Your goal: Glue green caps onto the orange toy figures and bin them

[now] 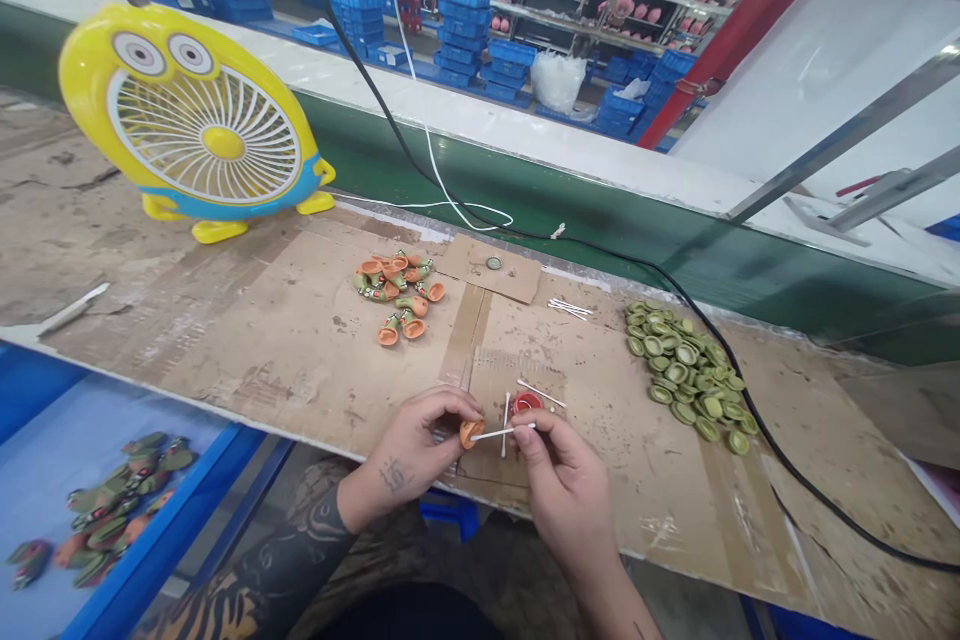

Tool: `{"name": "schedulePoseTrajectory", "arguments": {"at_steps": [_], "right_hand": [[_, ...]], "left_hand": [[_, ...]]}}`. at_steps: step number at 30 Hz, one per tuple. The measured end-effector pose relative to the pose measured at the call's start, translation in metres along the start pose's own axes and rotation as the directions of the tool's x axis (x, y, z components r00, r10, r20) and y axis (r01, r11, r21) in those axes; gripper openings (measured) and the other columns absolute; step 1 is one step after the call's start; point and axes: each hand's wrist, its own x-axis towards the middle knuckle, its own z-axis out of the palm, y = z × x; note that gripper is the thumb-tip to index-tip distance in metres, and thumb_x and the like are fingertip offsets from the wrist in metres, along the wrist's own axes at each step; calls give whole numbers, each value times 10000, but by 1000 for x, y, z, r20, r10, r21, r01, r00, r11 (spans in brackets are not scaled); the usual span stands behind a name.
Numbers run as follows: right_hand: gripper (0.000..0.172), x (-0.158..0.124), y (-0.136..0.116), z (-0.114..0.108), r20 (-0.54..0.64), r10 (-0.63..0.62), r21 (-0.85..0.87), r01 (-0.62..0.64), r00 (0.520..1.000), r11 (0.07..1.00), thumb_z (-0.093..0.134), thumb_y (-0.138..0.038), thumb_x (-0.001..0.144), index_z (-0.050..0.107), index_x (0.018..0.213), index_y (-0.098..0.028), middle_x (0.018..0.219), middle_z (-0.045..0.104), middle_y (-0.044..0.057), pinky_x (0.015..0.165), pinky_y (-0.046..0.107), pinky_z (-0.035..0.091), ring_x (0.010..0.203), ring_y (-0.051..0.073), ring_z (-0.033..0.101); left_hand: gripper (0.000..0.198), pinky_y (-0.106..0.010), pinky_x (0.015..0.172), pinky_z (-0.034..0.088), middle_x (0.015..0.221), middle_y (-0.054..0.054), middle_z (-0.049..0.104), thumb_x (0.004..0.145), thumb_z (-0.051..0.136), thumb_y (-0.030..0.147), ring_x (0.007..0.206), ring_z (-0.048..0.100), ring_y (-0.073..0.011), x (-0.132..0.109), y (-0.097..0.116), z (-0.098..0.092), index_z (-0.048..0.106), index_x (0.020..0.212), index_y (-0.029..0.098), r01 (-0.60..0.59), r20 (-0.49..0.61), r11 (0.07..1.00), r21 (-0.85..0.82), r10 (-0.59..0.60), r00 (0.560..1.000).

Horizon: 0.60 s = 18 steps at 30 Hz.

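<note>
Orange moulded part [471,434] sat over the cardboard-covered workbench [262,350], pinched in the left hand [411,450]; the right hand [561,485] gripped a white cotton swab [504,433], its tip touching the part, near a red-filled cap [527,403].

Orange molded piece [470,434], white cotton swab [504,434], red paint in a small cap [526,403]. Olive-green cups [679,375] with paler rims. Pile of orange-and-green molded pieces [394,285]. Yellow fan [187,110] with blue base, white blades, black-and-white eyes. Tan cardboard [300,340] with brown stains. Dark swirling tattoo on left forearm [300,560]. Bright blue crates [465,40], red pillar [720,50], green wall panel [525,170].
</note>
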Motion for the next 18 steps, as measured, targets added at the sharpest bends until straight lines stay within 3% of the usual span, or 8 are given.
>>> {"name": "schedulePoseTrajectory", "arguments": {"at_steps": [12,15,18], "right_hand": [[115,1,-3,-5,-65,-187,-133,177,980,975,590,-236,1012,701,981,-243,918,735,10,797,270,529,864,167,690],[108,4,0,-11,-123,-221,-135,204,968,970,596,-210,1008,689,1013,-264,957,732,-7,843,256,531,914,151,691],[105,11,8,-23,-151,-256,-257,212,955,943,580,-214,1015,678,1008,-251,958,724,-2,829,253,527,903,147,685]], "left_hand": [[184,-307,858,559,1060,-107,709,875,706,154,1016,683,-217,-1,1,-5,757,1047,194,40,70,999,8,-40,997],[244,-321,893,548,1124,-116,672,899,703,202,1068,662,-229,-1,1,-8,759,1137,214,60,90,998,4,-60,994],[276,-330,926,530,1124,-109,644,912,690,221,1070,646,-226,-2,-2,-7,736,1184,214,97,67,994,-44,-94,993]]}}
